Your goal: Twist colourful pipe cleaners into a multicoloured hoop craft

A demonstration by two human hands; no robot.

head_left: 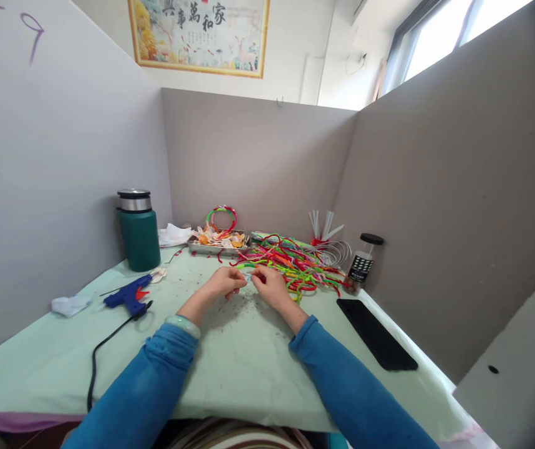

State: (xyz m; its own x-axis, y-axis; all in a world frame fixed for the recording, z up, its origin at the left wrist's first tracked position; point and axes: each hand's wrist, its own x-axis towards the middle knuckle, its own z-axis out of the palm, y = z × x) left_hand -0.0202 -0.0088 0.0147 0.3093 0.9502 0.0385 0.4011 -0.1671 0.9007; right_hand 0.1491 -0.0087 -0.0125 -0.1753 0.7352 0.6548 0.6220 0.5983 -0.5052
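Observation:
My left hand (223, 282) and my right hand (270, 286) meet over the middle of the table, fingertips pinched close together. Between them is a small pale bluish piece (247, 277), too small to name, and both hands grip it. Just beyond my hands lies a heap of colourful fuzzy pipe cleaners (290, 255) in red, green, yellow and pink. A metal tray (221, 251) behind my left hand holds orange and white cut-out pieces, with a fuzzy ring (234, 218) standing on top.
At left are a blue glue gun (130, 295) with its cord, a green bottle (139, 240) and a crumpled white tissue (70, 305). A black flat pad (376, 334), a clear jar (361, 265) and glue sticks (327, 224) stand at right. Grey partitions (258, 156) enclose the table.

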